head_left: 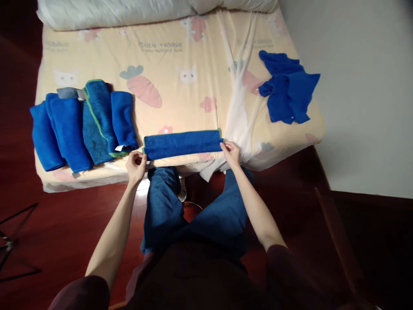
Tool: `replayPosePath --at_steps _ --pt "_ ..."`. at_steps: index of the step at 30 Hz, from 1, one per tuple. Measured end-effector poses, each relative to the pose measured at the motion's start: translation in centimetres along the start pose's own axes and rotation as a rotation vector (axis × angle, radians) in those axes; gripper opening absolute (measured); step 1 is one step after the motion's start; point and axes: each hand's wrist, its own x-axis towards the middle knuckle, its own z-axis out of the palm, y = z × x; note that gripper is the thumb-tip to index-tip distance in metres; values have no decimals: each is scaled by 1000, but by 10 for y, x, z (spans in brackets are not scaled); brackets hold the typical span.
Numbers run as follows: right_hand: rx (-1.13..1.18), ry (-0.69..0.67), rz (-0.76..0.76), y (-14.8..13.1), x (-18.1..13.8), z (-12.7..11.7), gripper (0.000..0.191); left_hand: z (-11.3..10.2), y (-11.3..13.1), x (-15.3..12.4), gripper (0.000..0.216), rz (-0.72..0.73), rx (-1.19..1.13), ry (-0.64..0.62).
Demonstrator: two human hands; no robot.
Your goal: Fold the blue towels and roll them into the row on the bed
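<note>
A blue towel [183,143] with green edging lies in a long, narrow folded strip along the front edge of the bed. My left hand [137,165] pinches its left end, fingers closed on the near corner. At the opposite end, my right hand [230,153] grips the near right corner between thumb and fingers. Just left of the strip lie several rolled or folded blue towels [69,133], side by side; one [100,112] shows a green edge. Crumpled blue cloths [287,88] rest at the bed's right side.
The bed [180,90] has a yellow sheet printed with carrots and rabbits. Sheer white fabric [237,107] drapes over it beside my right hand. A pale bedding roll [129,13] spans the back. A white wall [361,99] stands right; thin black stand legs [19,215] are at lower left.
</note>
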Motion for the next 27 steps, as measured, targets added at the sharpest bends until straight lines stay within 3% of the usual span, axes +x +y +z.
replayPosePath --at_steps 12,16,21,23,27 --pt "-48 -42 -87 -9 -6 -2 46 1 -3 -2 34 10 126 65" --pt "-182 -35 -163 -14 -8 -3 36 2 -1 -3 32 23 191 64" --pt "-390 -30 -352 -36 -17 -3 36 1 9 -9 26 244 312 107" --pt "-457 -107 -448 -49 -25 1 39 3 18 -12 24 356 361 44" --pt "-565 -405 -601 -68 -40 15 50 15 35 -14 43 477 446 -284"
